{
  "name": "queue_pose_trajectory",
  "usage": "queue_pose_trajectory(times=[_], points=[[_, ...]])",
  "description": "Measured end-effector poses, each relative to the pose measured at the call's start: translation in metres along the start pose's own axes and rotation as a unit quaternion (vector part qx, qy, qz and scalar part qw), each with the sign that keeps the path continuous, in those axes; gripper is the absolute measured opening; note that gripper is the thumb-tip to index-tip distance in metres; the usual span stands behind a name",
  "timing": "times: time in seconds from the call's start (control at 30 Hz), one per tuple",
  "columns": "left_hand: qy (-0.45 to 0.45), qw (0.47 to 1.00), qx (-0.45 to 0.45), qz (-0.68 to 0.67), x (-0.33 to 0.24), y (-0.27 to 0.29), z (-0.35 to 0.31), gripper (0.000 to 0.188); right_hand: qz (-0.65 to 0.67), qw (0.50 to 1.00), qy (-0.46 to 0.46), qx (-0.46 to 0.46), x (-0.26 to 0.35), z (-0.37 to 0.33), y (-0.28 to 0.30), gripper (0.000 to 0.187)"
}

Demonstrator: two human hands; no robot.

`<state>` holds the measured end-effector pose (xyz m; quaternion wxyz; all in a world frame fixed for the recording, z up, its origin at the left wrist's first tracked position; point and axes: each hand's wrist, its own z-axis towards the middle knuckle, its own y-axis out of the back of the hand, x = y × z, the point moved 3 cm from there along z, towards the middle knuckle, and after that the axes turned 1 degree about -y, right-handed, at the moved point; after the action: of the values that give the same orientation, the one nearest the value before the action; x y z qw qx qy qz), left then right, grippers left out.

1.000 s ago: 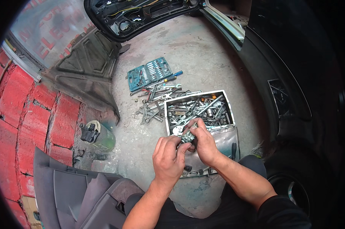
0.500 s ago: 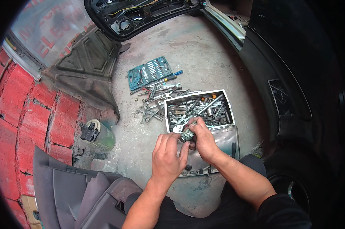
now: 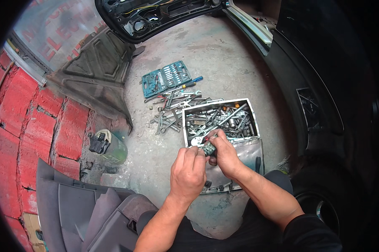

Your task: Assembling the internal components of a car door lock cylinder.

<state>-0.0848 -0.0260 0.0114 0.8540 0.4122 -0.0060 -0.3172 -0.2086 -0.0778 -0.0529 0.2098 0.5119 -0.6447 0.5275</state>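
In front of the metal toolbox, both my hands are closed on a small ridged, grey-green metal cylinder (image 3: 209, 148). My left hand (image 3: 188, 171) pinches its near left end, the fingertips hiding that end. The upper part is wrapped by my right hand (image 3: 225, 156), with the thumb along the top. Just beyond the fingers lies a ratchet head (image 3: 196, 141) at the toolbox's near edge. The white-rimmed toolbox (image 3: 254, 121) is full of loose sockets, wrenches and bars. Its metal lid (image 3: 242, 161) lies folded down under my hands.
A teal socket case (image 3: 156, 86) lies unfolded beyond a heap of wrenches (image 3: 172, 107). At left stand a greenish container (image 3: 114, 149), a red block wall (image 3: 21, 130) and a grey car trim panel (image 3: 78, 210). A dark car body (image 3: 290, 75) borders the right.
My left hand has rolled forward, its fingers closing over the cylinder's near end, which showed before. The cylinder is tilted differently. My right hand keeps its hold.
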Motion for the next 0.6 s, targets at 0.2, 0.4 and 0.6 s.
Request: queue_pose_trajectory(times=[0.2, 0.4, 0.6], points=[[0.297, 0.924, 0.072, -0.228, 0.018, -0.003, -0.007, 0.021, -0.005, 0.999, 0.011, 0.036, -0.003, 0.007, 0.007, 0.020], [0.438, 0.775, 0.035, -0.454, 0.020, -0.006, -0.009, 0.013, -0.126, 0.982, 0.144, -0.009, -0.001, 0.011, 0.009, 0.022], [0.391, 0.854, 0.013, -0.343, 0.008, -0.002, -0.005, 0.019, 0.009, 0.999, 0.023, 0.026, 0.001, 0.008, 0.004, 0.020]])
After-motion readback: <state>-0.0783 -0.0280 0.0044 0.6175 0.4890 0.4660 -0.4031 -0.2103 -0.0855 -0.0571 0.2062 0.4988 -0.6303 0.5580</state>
